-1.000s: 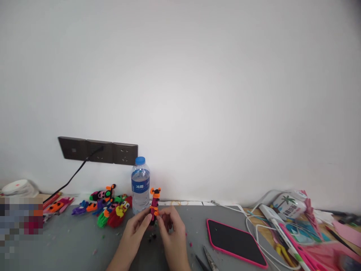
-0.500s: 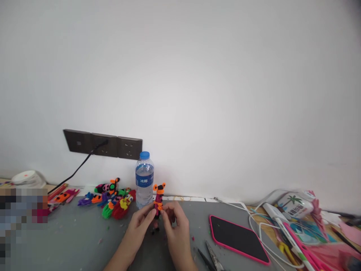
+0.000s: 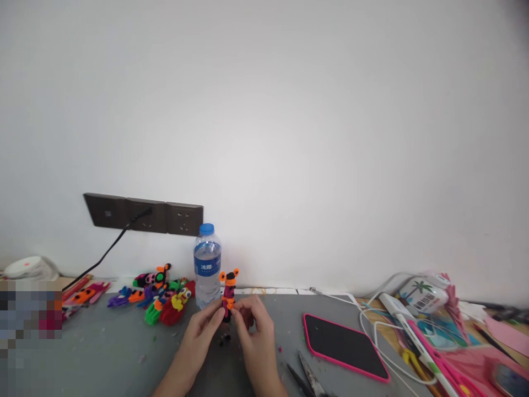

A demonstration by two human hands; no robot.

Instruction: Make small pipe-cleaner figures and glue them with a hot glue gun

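Note:
Between my two hands stands a small pipe-cleaner figure (image 3: 228,289), orange, black and dark magenta, with two round orange ears on top. My left hand (image 3: 203,330) pinches its lower body from the left with thumb and fingers. From the right, my right hand (image 3: 256,331) grips it near the orange band, thumb against it and fingers curled. The figure is upright, and its lower end is partly hidden by my fingers. Just behind it is a water bottle (image 3: 207,270) with a blue cap. Below my hands, small dark and pinkish bits show on the grey mat (image 3: 103,353).
Several colourful pipe-cleaner figures (image 3: 176,306) lie left of the bottle. To the right are a pink-edged phone (image 3: 346,347), pliers or scissors (image 3: 309,375) with open blades, a white cable (image 3: 374,331) and a packet (image 3: 424,295). A socket panel (image 3: 144,214) with a black cord is on the wall.
The whole view has shifted slightly, so most things appear a little further left. Both hands keep their hold on the figure, with barely any movement of the fingers.

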